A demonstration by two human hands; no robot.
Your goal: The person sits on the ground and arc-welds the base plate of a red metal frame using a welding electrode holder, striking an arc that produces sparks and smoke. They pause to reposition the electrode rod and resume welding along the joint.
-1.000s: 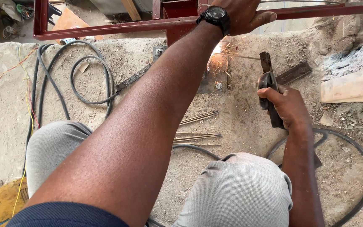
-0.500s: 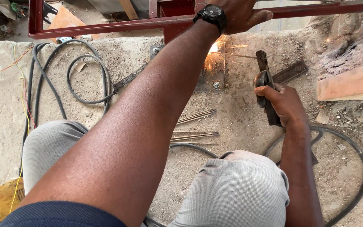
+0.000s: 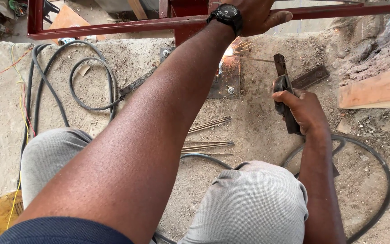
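Note:
My left hand (image 3: 259,13), with a black wristwatch (image 3: 225,15) on the wrist, rests on top of a red metal frame (image 3: 113,27) at the top of the view. My right hand (image 3: 304,110) grips a dark welding electrode holder (image 3: 282,86). A thin rod (image 3: 253,58) runs from the holder leftward to a bright spark (image 3: 229,50) where the frame's upright meets a bolted steel base plate (image 3: 225,81). My left forearm hides part of the plate and the frame's foot.
Several spare welding rods (image 3: 208,134) lie on the sandy concrete before my knees. Black cables (image 3: 84,77) coil at left and loop at right (image 3: 375,158). A wooden plank (image 3: 375,90) lies at right, a flat metal bar (image 3: 310,77) beside the holder.
The spark has drifted up and left toward the frame's foot, and the view has shifted slightly. Both hands keep their grips.

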